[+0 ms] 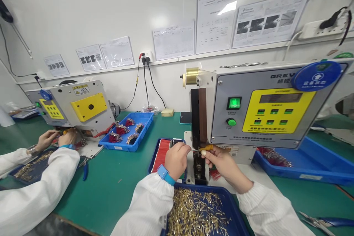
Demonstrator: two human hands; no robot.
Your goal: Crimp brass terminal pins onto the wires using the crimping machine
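Observation:
At the press opening of the grey crimping machine, my two hands meet with their fingertips close together. My left hand, a blue band on its wrist, is closed in a pinch on a thin metal terminal that points toward the dies. From the right, my right hand pinches too, with a yellow cover on a finger; what it grips is hidden. Directly below the hands sits a dark blue tray of loose brass terminals. Cut red wires lie in a box beside my left hand.
Blue-handled pliers lie at the lower right, near a blue bin holding red wires. To the left, a co-worker's hands are at a second machine. A blue tray of wire bundles stands between the machines.

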